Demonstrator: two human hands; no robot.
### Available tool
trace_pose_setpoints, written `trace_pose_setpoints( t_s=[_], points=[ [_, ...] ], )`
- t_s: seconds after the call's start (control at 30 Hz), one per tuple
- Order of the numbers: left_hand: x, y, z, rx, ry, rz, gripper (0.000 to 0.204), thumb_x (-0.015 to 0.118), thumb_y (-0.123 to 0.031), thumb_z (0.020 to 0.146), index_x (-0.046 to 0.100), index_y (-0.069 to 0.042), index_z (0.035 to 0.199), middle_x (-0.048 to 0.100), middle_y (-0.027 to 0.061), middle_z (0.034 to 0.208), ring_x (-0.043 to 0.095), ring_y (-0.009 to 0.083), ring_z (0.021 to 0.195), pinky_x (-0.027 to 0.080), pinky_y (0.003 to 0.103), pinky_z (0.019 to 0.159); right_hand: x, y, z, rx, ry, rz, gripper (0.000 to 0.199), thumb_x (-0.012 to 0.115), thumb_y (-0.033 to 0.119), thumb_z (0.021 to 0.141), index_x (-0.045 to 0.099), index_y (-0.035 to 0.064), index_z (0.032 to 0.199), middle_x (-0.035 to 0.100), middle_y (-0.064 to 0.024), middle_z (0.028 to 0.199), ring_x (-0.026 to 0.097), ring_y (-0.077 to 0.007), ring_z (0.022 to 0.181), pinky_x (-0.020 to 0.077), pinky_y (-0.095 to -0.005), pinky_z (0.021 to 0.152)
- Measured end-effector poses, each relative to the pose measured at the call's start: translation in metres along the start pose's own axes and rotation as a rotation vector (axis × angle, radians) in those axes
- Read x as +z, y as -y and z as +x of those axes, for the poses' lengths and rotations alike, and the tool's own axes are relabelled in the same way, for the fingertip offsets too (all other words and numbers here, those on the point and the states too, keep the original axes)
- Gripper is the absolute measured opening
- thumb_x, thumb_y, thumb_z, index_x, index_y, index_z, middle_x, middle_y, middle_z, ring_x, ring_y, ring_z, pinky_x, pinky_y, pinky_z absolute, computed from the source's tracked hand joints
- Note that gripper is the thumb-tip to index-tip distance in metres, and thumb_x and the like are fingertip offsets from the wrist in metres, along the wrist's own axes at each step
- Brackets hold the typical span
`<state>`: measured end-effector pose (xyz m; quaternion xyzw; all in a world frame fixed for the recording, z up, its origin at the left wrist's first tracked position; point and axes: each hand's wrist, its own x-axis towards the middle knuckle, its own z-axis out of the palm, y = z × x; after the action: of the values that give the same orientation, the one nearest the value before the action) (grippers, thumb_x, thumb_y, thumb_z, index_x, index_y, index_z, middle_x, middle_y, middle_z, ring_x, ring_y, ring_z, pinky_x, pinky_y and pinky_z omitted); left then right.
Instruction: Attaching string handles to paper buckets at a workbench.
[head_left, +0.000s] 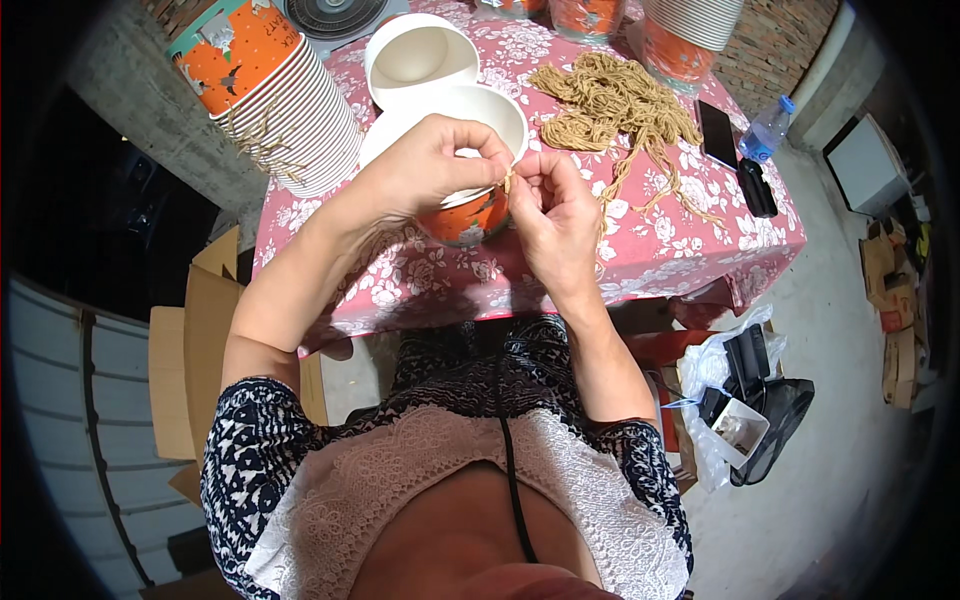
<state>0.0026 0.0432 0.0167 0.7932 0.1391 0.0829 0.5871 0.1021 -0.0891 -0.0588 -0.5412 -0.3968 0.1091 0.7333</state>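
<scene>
**Q:** Head view: where did the cord lie against the fingers?

**A:** A short tan cord (508, 180) sat pinched between both hands at the rim of an orange paper cup (466, 215), its long axis running roughly up and down. The left hand (430, 170) came over the cup's white mouth; the right hand (552, 215) met it from the other side. Both were equally near, fingertips almost touching.

**Q:** How open were the fingers?

**A:** Narrow on both hands, thumb and forefinger closed on the cord.

**Q:** What lay around them?

**A:** Beyond the fingers, a heap of the same cords (615, 105) on the floral desk (690, 240); to their left, a leaning stack of cups (275, 95); just past them, an open white bowl (420, 58).
</scene>
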Motion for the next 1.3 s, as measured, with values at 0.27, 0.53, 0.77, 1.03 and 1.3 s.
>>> trace_pose_setpoints(
  t_s=[0.27, 0.53, 0.77, 1.03, 1.3],
  points=[
    [0.001, 0.0, 0.001, 0.017, -0.008, -0.079, 0.013, 0.068, -0.014, 0.09, 0.068, -0.001, 0.09, 0.067, 0.0019, 0.096, 0.059, 0.0072, 0.091, 0.046, 0.024, 0.088, -0.006, -0.006, -0.004, -0.078, 0.032, -0.044, 0.01, 0.064, 0.001, 0.088, 0.061, -0.0016, 0.097, 0.061, -0.0039, 0.072, 0.052, -0.0061, 0.06, 0.0449, -0.0236, 0.056],
    [0.002, 0.005, 0.005, 0.019, 0.014, 0.0, 0.013, 0.065, -0.012, 0.092, 0.067, 0.001, 0.094, 0.065, 0.0029, 0.104, 0.059, 0.0088, 0.093, 0.047, 0.025, 0.088, -0.006, -0.011, -0.004, -0.108, -0.022, -0.034, 0.01, 0.064, 0.002, 0.089, 0.063, -0.0027, 0.098, 0.063, -0.0055, 0.074, 0.055, -0.007, 0.063, 0.0461, -0.0241, 0.057],
    [0.007, -0.001, 0.002, 0.338, -0.038, 0.419, 0.017, 0.062, -0.003, 0.081, 0.066, 0.0, 0.097, 0.064, 0.0058, 0.102, 0.057, 0.0177, 0.106, 0.045, 0.031, 0.094, -0.019, -0.012, -0.007, 0.0, -0.076, -0.015, 0.008, 0.063, 0.002, 0.09, 0.064, -0.0023, 0.097, 0.062, -0.0029, 0.071, 0.054, -0.0056, 0.063, 0.0463, -0.0235, 0.058],
    [0.014, 0.005, 0.006, 0.556, -0.156, 0.852, 0.016, 0.062, -0.003, 0.081, 0.067, -0.002, 0.097, 0.064, 0.0114, 0.097, 0.059, 0.0287, 0.101, 0.048, 0.037, 0.089, -0.025, -0.02, -0.005, 0.063, -0.059, -0.043, 0.007, 0.064, 0.002, 0.088, 0.064, -0.0014, 0.094, 0.062, -0.0034, 0.071, 0.053, -0.0062, 0.062, 0.046, -0.0241, 0.058],
    [0.013, 0.008, 0.007, 0.552, -0.179, 0.856, 0.014, 0.062, -0.002, 0.082, 0.066, -0.001, 0.096, 0.066, 0.0126, 0.093, 0.064, 0.0294, 0.091, 0.051, 0.036, 0.081, -0.023, -0.014, -0.001, 0.098, -0.004, -0.027, 0.012, 0.059, 0.006, 0.092, 0.063, -0.0021, 0.1, 0.064, -0.0066, 0.075, 0.056, -0.0077, 0.066, 0.0469, -0.0252, 0.06]
  ],
)
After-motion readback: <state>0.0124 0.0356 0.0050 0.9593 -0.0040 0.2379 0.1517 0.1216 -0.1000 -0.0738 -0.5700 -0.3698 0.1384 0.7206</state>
